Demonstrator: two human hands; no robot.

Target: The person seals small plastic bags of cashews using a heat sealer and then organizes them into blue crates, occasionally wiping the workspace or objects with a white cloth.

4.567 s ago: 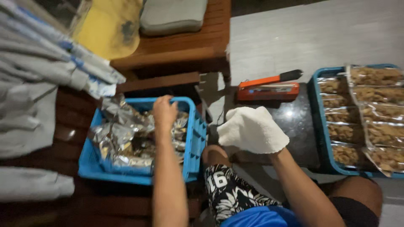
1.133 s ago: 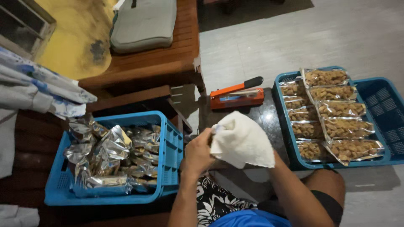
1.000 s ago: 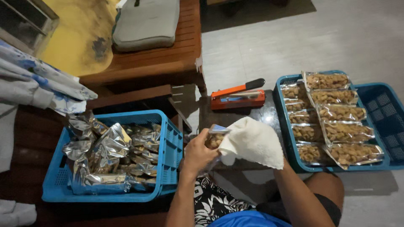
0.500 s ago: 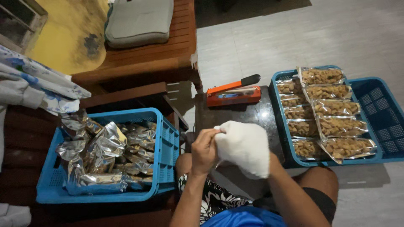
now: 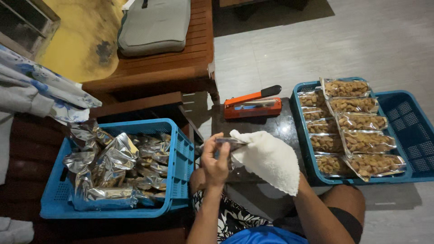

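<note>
Small clear pouch [image 5: 228, 143] pinched in my left hand [image 5: 215, 159]. Crumpled silver foil pouches [image 5: 115, 167] fill left crate; flat clear snack bags [image 5: 350, 124] stacked in right crate.

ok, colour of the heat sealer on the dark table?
Orange with a black handle, head view: heat sealer.

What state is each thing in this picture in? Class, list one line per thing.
Left hand: bare, gripping a small foil pouch.
Right hand: covered by a white cloth, at the pouch.
Orange heat sealer with black handle: arm raised, open.
Left blue plastic crate: heaped with crumpled silver pouches.
Right blue plastic crate: partly filled with flat clear snack packs.
</note>
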